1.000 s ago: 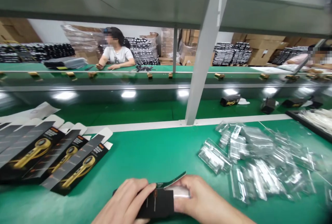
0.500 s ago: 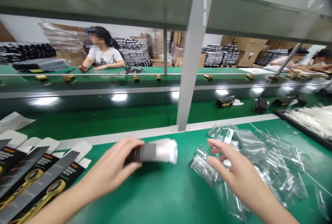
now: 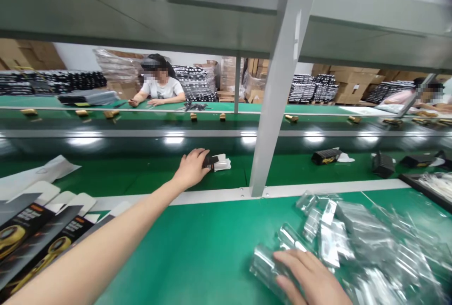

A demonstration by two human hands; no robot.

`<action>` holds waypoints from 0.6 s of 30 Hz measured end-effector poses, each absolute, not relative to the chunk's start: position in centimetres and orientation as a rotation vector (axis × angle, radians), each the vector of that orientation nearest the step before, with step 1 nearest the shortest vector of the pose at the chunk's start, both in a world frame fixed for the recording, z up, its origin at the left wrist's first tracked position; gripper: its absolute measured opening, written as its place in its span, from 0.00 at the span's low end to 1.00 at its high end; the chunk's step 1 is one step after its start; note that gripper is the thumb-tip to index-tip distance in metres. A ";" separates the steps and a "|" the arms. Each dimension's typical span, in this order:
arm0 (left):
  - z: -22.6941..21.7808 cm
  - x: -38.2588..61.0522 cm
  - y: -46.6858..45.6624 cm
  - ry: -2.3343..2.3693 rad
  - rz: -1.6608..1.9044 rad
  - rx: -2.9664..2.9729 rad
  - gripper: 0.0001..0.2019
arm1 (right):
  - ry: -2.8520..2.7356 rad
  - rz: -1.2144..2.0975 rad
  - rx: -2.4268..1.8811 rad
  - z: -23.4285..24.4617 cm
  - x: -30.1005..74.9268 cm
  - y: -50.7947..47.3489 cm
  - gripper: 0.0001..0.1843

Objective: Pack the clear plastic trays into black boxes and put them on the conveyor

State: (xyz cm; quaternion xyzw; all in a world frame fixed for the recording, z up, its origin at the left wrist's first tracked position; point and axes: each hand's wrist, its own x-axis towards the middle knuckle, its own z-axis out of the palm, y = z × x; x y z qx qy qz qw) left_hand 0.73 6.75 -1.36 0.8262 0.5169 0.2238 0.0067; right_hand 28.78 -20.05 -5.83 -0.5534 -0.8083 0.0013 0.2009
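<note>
- Left hand (image 3: 190, 169) hides much of the black box (image 3: 211, 162).
- Right hand (image 3: 312, 276), cut off below, covers part of a clear tray (image 3: 262, 265).
- Printed cartons (image 3: 58, 244) leave the left edge, small lettering illegible.

Shows a grey post (image 3: 271, 116); left beyond it, a co-worker (image 3: 163, 89) in a white shirt (image 3: 169, 90); right beyond it, brown cartons (image 3: 355, 79).

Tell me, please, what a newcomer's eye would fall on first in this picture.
Probably the left hand, out past the rail on a black box that lies on the green surface beyond. Next, the shiny heap of clear plastic at right, with the right hand on a piece at its near left edge. Then the printed black-and-gold cartons, overlapping at lower left.
</note>
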 end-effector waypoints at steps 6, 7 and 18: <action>-0.4 1.0 -4.3 1.391 0.666 2.434 0.20 | -2.128 0.512 -1.611 -4.2 22.9 -20.7 0.11; -0.7 0.9 -6.6 1.328 0.620 2.403 0.20 | -2.103 0.405 -1.618 -4.3 22.6 -21.0 0.12; -5.8 1.6 -17.4 1.066 0.435 2.378 0.33 | -2.251 -0.065 -1.492 -6.6 21.9 -24.5 0.10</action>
